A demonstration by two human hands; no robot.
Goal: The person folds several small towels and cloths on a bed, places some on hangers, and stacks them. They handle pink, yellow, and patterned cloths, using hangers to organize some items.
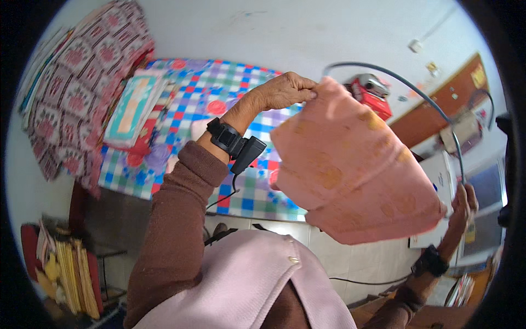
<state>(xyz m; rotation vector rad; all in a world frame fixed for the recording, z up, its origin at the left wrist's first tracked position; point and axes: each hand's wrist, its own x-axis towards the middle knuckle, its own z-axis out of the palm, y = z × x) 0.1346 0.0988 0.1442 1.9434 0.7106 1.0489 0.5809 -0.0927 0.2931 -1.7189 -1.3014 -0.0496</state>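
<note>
A pink cloth point(356, 170) with faded yellow-orange patches is spread in the air between my two hands, partly over the table's right side. My left hand point(287, 90) is closed, pinching its upper left corner between thumb and fingers. At the far right, my right hand point(464, 204) is raised beside the cloth's other end; that edge runs fairly straight between the hands, so the hand appears closed on it. Its fingertips are partly hidden. Black straps circle both wrists, the left one carrying a black device point(235, 145).
A table with a checked, flowered cover point(235, 192) stands ahead. On its left are folded cloths point(131, 109) and a patterned fabric pile point(76, 98). A red box point(370, 96) lies beyond the pink cloth. A dark cable point(405, 82) arches overhead. Papers point(71, 263) are stacked lower left.
</note>
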